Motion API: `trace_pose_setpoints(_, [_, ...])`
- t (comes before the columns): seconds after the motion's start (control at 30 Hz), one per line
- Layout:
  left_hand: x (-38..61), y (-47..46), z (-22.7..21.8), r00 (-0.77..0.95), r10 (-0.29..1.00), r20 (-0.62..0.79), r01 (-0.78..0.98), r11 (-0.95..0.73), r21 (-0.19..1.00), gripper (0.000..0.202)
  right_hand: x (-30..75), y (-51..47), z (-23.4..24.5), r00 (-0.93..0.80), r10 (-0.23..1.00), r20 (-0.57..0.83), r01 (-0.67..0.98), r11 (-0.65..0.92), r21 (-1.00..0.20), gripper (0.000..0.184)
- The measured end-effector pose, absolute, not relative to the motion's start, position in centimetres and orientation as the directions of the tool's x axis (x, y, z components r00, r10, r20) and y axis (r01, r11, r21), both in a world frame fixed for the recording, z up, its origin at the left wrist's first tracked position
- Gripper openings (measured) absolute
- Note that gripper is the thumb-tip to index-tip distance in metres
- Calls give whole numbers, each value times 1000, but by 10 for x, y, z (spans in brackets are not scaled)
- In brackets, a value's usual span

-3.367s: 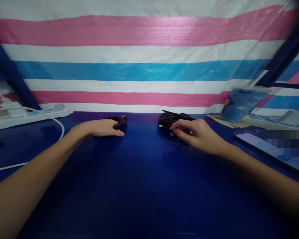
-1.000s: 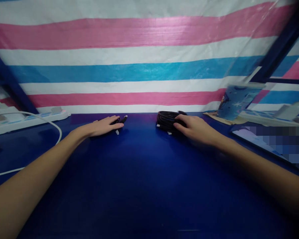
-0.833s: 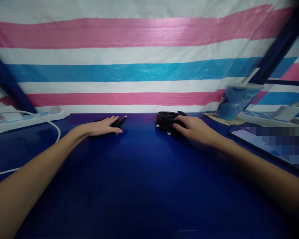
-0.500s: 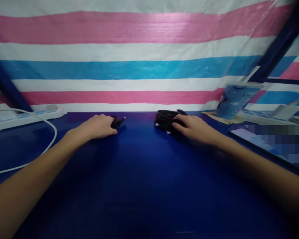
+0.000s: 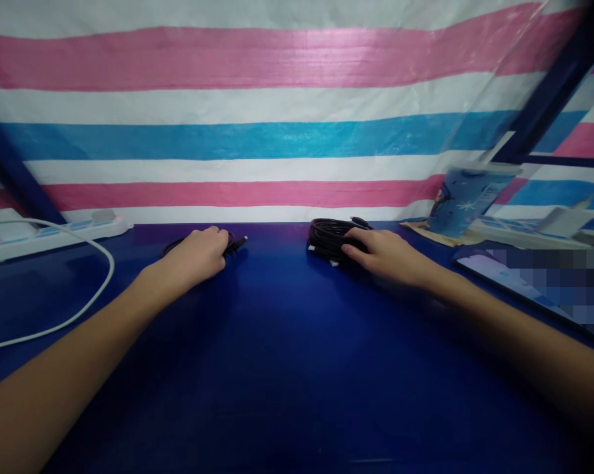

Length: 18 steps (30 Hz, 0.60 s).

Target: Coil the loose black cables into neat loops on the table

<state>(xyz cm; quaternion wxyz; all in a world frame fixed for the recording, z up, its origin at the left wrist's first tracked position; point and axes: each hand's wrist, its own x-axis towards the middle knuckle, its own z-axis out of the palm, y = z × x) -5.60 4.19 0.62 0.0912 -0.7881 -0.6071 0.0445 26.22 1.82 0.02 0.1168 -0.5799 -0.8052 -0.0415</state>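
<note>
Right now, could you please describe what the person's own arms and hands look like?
Both arms are bare from the picture's lower edge to the wrist, with no sleeves in view. The left hand and the right hand wear no gloves, and no watch, bracelet or ring shows. No markings are visible; the dim light hides fine detail.

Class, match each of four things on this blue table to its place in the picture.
Things:
1. white power strip
2. blue cup
3. big black cable coil
4. small black cable

Places:
a. under the left hand
b. far right, by the wall
c. far left
d. at the right hand

Pairs: 1-c, 2-b, 3-d, 4-a
</note>
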Motion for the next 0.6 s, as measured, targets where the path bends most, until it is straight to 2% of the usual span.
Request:
trace_pose_setpoints(0.17, [-56, 36, 10, 252, 967, 16, 951, -245, -190, 35, 261, 17, 1, -307, 922, 234, 942, 329, -63, 39])
trace_pose_setpoints(0.3, [-56, 29, 26, 224, 975, 4, 962, -220, -161, 52, 260, 18, 1, -307, 924, 228, 943, 328, -63, 38])
trace_pose_setpoints(0.4, [-59, 31, 32, 162, 970, 181, 979, -136, -151, 55, 259, 18, 1, -302, 926, 225, 944, 323, -64, 37])
trace_pose_setpoints(0.47, [-66, 39, 27, 159, 939, 306, 986, -135, -99, 60, 259, 17, 1, -302, 926, 226, 944, 323, -65, 36])
trace_pose_setpoints(0.5, [-70, 45, 22, 165, 933, 319, 986, -155, -57, 66, 259, 17, 1, -303, 925, 228, 944, 325, -64, 36])
trace_pose_setpoints(0.53, [-75, 51, 16, 161, 944, 289, 986, -164, -14, 75, 259, 17, 2, -305, 924, 232, 943, 327, -64, 36])
trace_pose_setpoints(0.6, [-85, 62, 3, 142, 979, 144, 988, -149, 38, 89, 259, 16, 2, -308, 920, 243, 941, 331, -62, 36])
